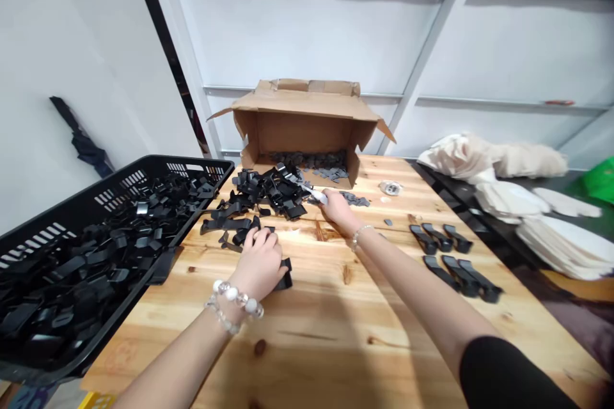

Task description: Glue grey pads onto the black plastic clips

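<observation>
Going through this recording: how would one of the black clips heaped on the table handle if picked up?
The black clips seem stiff, each keeping its bent shape in the heap. They are probably moulded plastic, so likely light for their size. Their flat sides suggest they would slide rather than roll.

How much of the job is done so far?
Done: six black plastic clips lie in two neat rows, and a black slotted plastic crate looks full of clips. In hand: the left hand is on another clip, and the right hand holds a slim white stick. Left: a loose black clip pile and small flat grey pieces in a brown cardboard box.
</observation>
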Action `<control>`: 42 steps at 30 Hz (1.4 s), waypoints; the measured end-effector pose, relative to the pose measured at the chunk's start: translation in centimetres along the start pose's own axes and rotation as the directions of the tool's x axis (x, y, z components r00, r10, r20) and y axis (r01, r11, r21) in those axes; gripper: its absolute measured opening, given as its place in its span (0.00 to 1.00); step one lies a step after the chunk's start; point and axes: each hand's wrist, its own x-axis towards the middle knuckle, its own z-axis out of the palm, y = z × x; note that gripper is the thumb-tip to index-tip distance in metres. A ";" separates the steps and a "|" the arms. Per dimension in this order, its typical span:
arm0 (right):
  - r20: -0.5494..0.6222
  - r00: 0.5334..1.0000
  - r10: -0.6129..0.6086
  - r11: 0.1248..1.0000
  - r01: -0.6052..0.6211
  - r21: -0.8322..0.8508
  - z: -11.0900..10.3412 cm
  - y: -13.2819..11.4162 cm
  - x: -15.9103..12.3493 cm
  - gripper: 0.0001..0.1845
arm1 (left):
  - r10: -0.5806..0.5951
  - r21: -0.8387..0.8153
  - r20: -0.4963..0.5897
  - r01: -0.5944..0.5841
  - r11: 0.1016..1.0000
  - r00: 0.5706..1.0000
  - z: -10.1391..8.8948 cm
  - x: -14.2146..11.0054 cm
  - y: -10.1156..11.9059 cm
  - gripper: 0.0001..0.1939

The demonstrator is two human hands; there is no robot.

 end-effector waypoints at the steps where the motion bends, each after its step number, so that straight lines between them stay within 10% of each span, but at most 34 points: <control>1: 0.001 1.000 -0.001 1.000 0.001 -0.008 0.1 0.1 0.0 0.16 | 0.006 0.002 -0.015 -0.006 1.000 1.000 0.1 -0.1 -0.1 0.11; 18: -0.072 0.994 0.078 0.958 -0.055 0.282 -0.6 -0.2 0.8 0.11 | -0.170 -0.568 -0.006 0.136 0.812 0.985 -0.2 1.4 -1.3 0.12; 24: -0.068 0.992 0.102 0.783 -0.038 0.621 -4.2 -1.8 -3.1 0.12 | -0.230 -0.988 0.078 0.106 0.113 0.970 0.1 1.2 0.3 0.12; 29: 0.094 0.996 0.000 0.561 -0.078 0.824 -7.7 -2.4 -10.7 0.15 | -0.098 -0.956 0.238 0.216 -0.196 0.966 -1.0 0.7 3.3 0.08; 35: 0.215 0.973 -0.084 0.176 -0.198 0.964 -7.6 -2.1 -16.5 0.09 | 0.019 -0.977 0.211 0.211 0.032 0.977 -3.4 0.7 7.1 0.09; 42: 0.151 0.970 -0.189 0.307 -0.088 0.948 -6.2 -1.2 -18.1 0.05 | -0.039 -0.988 0.126 0.122 -0.091 0.991 -0.5 0.9 8.0 0.16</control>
